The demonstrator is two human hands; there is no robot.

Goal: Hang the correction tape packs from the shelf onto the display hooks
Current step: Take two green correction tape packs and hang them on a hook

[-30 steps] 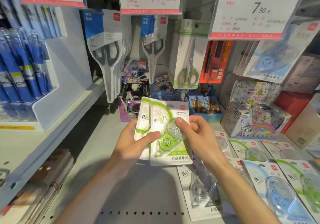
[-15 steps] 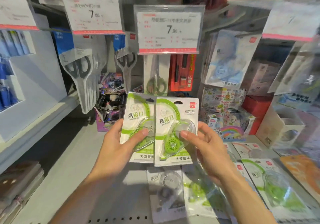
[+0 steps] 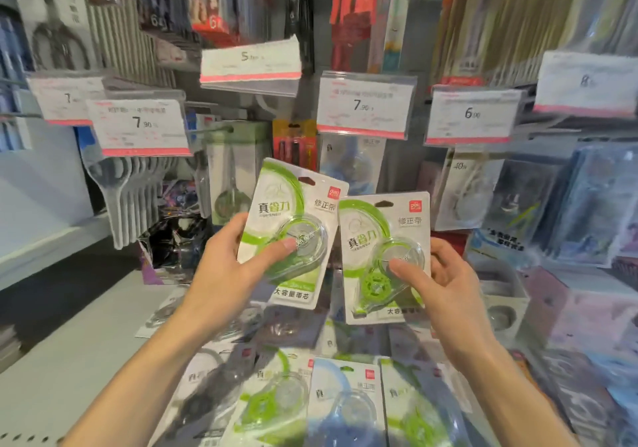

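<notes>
My left hand (image 3: 228, 267) grips a green correction tape pack (image 3: 293, 219), thumb on its clear blister, tilted to the right. My right hand (image 3: 445, 284) holds a second green correction tape pack (image 3: 379, 236) upright, thumb pressed on the blister. The two packs are held side by side, slightly apart, in front of the display hooks. One bare hook (image 3: 210, 130) juts out beside a 7.90 price tag (image 3: 138, 125). Behind the packs, under another 7.90 tag (image 3: 364, 103), hangs a blue correction tape pack (image 3: 355, 160). More packs (image 3: 345, 401) lie flat on the shelf below.
Scissors in clear packs (image 3: 134, 187) hang at the left. A 6.00 price tag (image 3: 471, 115) and other hanging packs (image 3: 466, 187) fill the right. Small boxes (image 3: 500, 294) stand on the shelf at right. A grey shelf surface (image 3: 79, 350) lies at lower left.
Both hands have risen toward the hooks and the packs, once overlapping in one stack, are now split, one in each hand. The view has tilted up.
</notes>
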